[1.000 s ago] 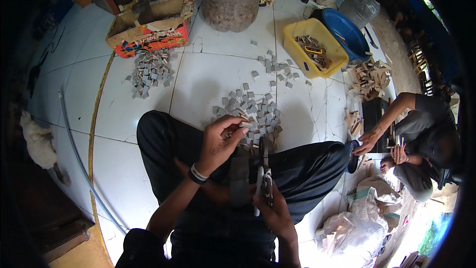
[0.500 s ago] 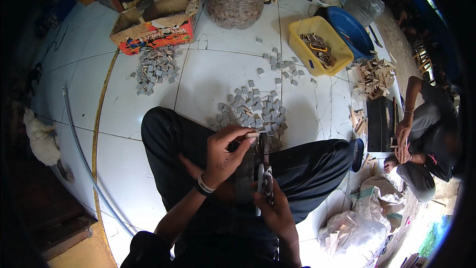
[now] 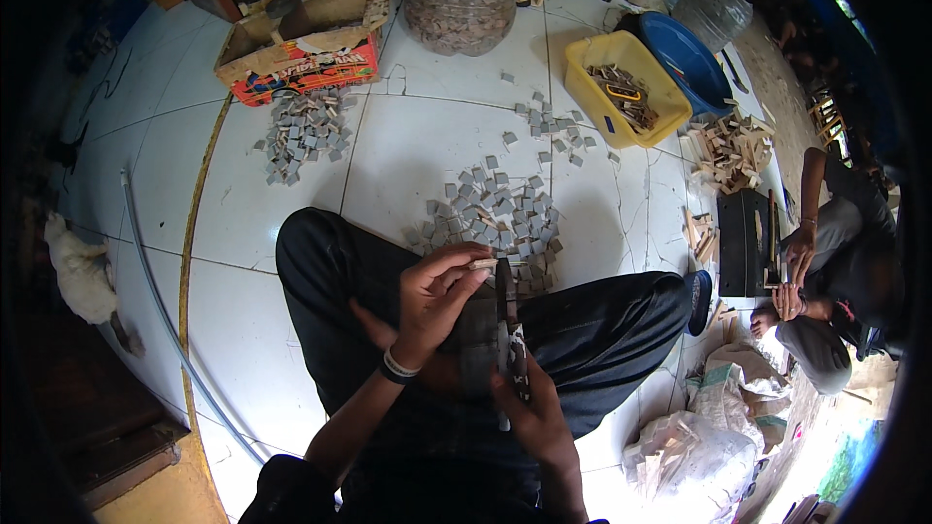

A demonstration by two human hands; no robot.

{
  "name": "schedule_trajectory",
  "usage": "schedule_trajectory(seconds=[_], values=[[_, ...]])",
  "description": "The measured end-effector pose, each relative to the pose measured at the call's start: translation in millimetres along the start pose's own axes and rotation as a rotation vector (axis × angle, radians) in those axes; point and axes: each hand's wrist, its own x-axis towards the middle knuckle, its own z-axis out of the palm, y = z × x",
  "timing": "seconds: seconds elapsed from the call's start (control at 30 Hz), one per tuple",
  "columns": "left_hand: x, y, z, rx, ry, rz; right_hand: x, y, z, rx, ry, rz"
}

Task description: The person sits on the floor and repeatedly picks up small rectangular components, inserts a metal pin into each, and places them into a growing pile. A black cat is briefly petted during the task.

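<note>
My left hand [image 3: 432, 301], with a band on its wrist, pinches a small flat piece of pale wood [image 3: 482, 264] between thumb and fingers. Close to its right end are the dark blades of a pair of snips [image 3: 506, 291]; whether they touch the wood I cannot tell. My right hand [image 3: 534, 412] is wrapped around the handles of the snips, low between my crossed legs. Just beyond my hands, a loose pile of small grey square pieces [image 3: 500, 209] lies on the white tiles.
A second grey pile [image 3: 306, 131] lies before an open cardboard box [image 3: 306, 73]. A yellow basin [image 3: 581, 78] of wood bits and a blue basin [image 3: 699, 63] stand at the far right. To the right, a co-worker [image 3: 835, 262] sits beside a black box [image 3: 745, 243]. A white cat [image 3: 83, 272] lies left.
My left hand and the wood piece have shifted slightly left. The blades of the snips have also swung a little left, and the right hand has moved slightly with them.
</note>
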Motion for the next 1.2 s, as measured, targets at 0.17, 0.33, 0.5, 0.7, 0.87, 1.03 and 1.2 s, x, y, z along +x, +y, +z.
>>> schedule_trajectory(seconds=[0.17,0.33,0.5,0.7,0.87,1.03,1.2], values=[[-5.9,-1.6,4.7,-0.092,0.056,0.044,11.7,6.2,16.4,0.206,-0.031,-0.038],[-10.2,12.7,4.4,0.228,0.137,0.131,17.6,10.3,36.5,-0.633,0.29,-0.347],[-9.9,18.4,-2.0,0.318,0.131,0.118,18.8,6.4,33.1,-0.682,0.263,-0.334],[-4.8,20.2,-10.5,0.077,0.154,-0.112,18.6,6.5,28.2,-0.487,0.231,-0.292],[-0.2,49.2,-25.2,-0.058,0.16,-0.362,10.5,0.4,19.4,-0.442,0.191,-0.372],[1.8,68.5,-26.0,-0.005,0.082,-0.413,10.1,-2.2,11.5,-0.404,0.082,-0.375],[-0.8,72.8,-23.4,0.018,0.05,-0.403,12.6,-2.7,9.5,-0.407,0.058,-0.392]])
